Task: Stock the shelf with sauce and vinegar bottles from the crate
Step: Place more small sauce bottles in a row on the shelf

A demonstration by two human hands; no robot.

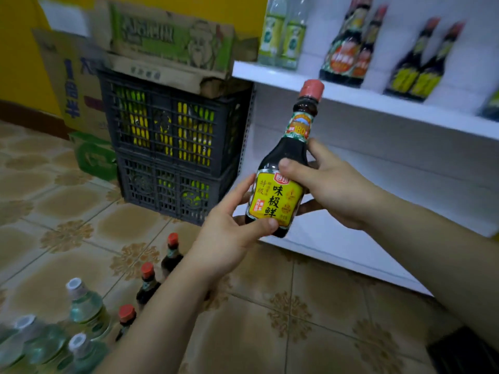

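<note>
In the head view we hold the sauce bottle (280,168) just before the white shelf (378,103), below its upper board. Our left hand (229,238) curls round the base and our right hand (332,184) round the shoulder. We should keep it upright, label outward, and set it down gently. Stacked crates (172,125) stand left of the shelf, and floor bottles (147,282) stand on the tiled floor (297,306) before it.

yellow label (275,198) on sauce bottle (286,157) reads 味极鲜, neck band (299,128) 180
</note>
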